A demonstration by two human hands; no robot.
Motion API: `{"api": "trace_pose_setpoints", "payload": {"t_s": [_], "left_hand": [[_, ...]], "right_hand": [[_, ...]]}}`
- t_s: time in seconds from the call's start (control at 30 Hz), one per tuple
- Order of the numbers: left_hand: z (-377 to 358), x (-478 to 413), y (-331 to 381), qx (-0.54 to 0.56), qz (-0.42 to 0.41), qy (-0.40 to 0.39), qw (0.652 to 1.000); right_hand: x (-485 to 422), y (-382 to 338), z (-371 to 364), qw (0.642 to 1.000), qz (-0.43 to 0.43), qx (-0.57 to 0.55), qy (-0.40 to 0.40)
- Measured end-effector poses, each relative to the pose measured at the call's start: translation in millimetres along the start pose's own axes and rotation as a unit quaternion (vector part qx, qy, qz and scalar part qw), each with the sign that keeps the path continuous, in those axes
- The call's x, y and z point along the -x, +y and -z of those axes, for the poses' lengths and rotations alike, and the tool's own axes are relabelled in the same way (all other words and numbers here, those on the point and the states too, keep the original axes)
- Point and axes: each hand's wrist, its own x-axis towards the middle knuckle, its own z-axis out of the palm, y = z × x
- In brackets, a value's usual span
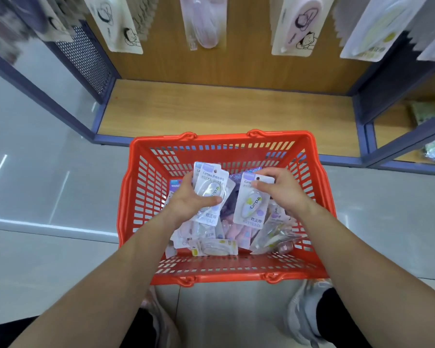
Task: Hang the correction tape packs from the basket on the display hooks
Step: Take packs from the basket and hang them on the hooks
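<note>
Firstly, the left hand (192, 200): fingers behind and thumb clamped across the front of a stack of correction tape packs (211, 189). At least two cards are fanned. The front card reads "Campus" on its purple header and again on the dispenser under the clear blister. The stack is held above the left half of the red plastic basket (221, 139).

Right hand (284, 192): thumb and fingertips pinch the top right corner of a single correction tape pack (250, 204), just beside its hang hole. It also reads "Campus" on header and dispenser, with Chinese characters along the bottom edge. It hangs upright over the middle of the basket, close to the left-hand stack but apart from it.

Loose packs (211, 247): a jumbled heap on the basket floor in white, pink and yellow, thickest toward the near wall. Their print is too small to read.

Hanging packs (296, 26): cartoon-printed cards in a row along the top of the wood-backed display bay (224, 106), beyond the basket's far rim.

Grey trainers (304, 312): on the pale floor at the basket's near edge.
</note>
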Motion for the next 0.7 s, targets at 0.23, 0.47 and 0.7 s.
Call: {"api": "trace_pose_setpoints", "payload": {"t_s": [0.23,0.47,0.7], "left_hand": [[3.0,58.0,78.9,0.102,-0.104,0.045,0.988],[6.4,124.2,117.1,0.141,-0.169,0.061,0.974],[12.4,163.6,143.9,0.138,-0.234,0.093,0.958]], "right_hand": [[37.6,-100.9,-4.5,0.971,-0.006,-0.237,0.041],[88.5,-155.7,-10.5,0.981,0.027,-0.171,0.082],[149.5,-198.0,22.2,0.976,0.118,-0.154,-0.099]]}}
